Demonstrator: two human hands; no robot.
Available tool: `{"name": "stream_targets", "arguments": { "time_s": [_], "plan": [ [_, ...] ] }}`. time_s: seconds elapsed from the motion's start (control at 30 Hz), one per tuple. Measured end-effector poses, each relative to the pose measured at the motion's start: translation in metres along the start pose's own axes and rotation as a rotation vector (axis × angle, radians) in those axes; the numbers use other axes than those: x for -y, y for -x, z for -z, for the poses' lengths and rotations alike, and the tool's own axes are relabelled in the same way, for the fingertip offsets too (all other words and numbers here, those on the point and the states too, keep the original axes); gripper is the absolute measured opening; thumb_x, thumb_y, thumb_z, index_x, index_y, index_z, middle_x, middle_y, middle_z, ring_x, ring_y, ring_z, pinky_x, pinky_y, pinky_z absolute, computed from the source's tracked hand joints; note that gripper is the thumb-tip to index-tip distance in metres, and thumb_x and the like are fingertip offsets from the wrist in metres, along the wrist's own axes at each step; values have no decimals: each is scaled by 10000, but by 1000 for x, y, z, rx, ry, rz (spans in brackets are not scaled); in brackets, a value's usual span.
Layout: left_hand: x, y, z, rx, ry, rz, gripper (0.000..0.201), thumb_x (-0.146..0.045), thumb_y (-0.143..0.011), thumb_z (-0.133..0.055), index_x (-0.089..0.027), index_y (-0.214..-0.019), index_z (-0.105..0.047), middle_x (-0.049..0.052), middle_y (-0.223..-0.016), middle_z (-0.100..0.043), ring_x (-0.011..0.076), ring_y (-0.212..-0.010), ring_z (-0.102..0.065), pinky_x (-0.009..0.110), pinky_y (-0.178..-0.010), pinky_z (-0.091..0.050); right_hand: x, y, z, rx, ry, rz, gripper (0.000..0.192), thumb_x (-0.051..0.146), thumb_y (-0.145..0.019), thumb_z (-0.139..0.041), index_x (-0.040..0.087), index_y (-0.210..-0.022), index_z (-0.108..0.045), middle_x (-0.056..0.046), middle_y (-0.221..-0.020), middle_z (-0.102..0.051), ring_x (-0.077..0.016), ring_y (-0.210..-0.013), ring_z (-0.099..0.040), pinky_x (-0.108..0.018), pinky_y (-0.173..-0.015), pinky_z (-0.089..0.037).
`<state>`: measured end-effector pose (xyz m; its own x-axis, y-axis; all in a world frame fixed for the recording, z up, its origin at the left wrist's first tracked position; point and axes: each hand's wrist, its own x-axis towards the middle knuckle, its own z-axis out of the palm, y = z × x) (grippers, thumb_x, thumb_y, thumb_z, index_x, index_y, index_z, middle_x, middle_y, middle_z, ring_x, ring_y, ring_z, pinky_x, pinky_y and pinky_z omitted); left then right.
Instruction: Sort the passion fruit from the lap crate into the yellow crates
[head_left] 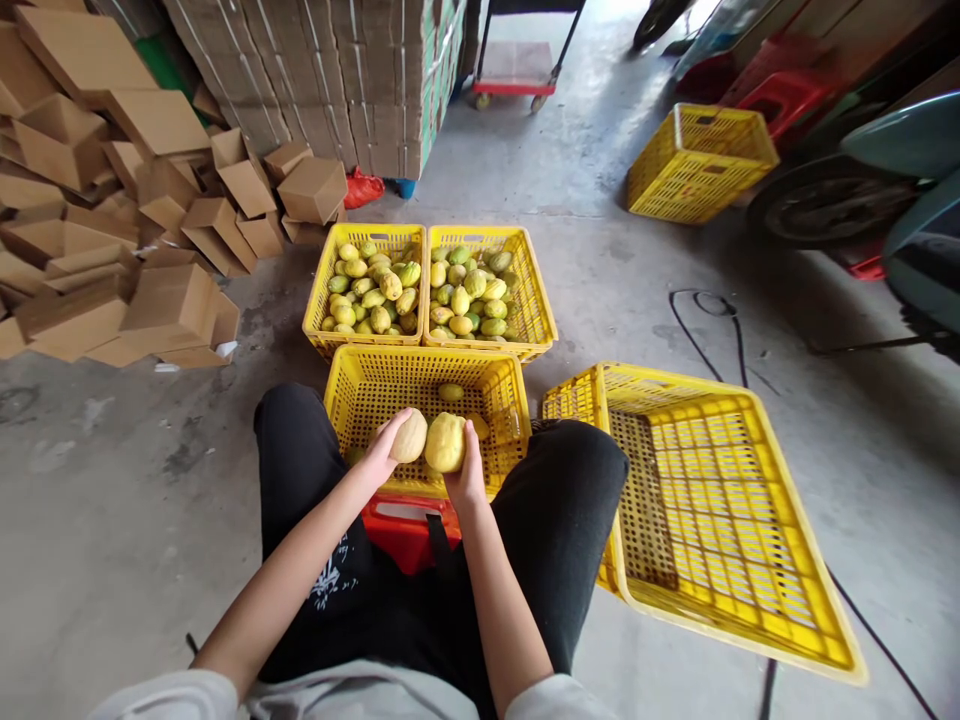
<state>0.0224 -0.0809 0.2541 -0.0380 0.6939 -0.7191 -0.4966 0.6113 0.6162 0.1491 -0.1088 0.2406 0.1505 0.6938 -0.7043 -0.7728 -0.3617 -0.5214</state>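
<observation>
My left hand (384, 447) grips a pale yellow melon (409, 437) from its left side. A brighter yellow, slightly lumpy melon (446, 443) sits in my right hand (468, 470), whose fingers wrap its right side. The two fruits are held close together over a yellow plastic crate (427, 357) between my knees. Inside that crate lie a green-yellow fruit (450, 392) and a yellow one (478, 427) partly hidden behind my right hand. Past it stand a left crate (315, 310) and a right crate (541, 318), both holding many yellow and green fruits.
A large yellow crate (720, 490) lies beside my right knee, and another yellow crate (697, 165) stands farther back. Cardboard boxes (172, 300) are heaped at the left. A black cable (705, 300) lies on the floor near a scooter (915, 190). A red trolley (515, 75) stands behind.
</observation>
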Motion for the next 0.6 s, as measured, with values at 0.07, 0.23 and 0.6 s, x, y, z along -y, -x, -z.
{"name": "stream_targets", "arguments": {
  "time_s": [0.07, 0.23, 0.6],
  "plan": [
    [-1, 1, -1, 3, 11, -3, 296, -386, -783, -778, -156, -960, -722, 56, -879, -723, 191, -870, -691, 252, -728, -544, 0, 0, 1, 18, 28, 38, 452, 558, -743, -722, 233, -1058, -715, 2, -960, -760, -189, -927, -701, -281, -782, -557],
    [-3, -2, -2, -74, 31, 98, 262, -405, -888, -674, -145, -860, -699, 51, -799, -706, 178, -798, -691, 257, -718, -544, 2, 0, -1, -13, 25, -30, 426, 585, -748, -704, 213, -953, -724, -25, -870, -760, -222, -872, -714, -310, -749, -572],
    [4, -17, 8, -211, 12, 73, 194, -357, -935, -614, -176, -879, -655, 62, -862, -715, 203, -947, -703, 277, -828, -552, -4, -9, 4, -87, 58, -63, 442, 634, -783, -641, 228, -946, -704, -42, -910, -763, -247, -912, -714, -340, -717, -581]
  ]
}}
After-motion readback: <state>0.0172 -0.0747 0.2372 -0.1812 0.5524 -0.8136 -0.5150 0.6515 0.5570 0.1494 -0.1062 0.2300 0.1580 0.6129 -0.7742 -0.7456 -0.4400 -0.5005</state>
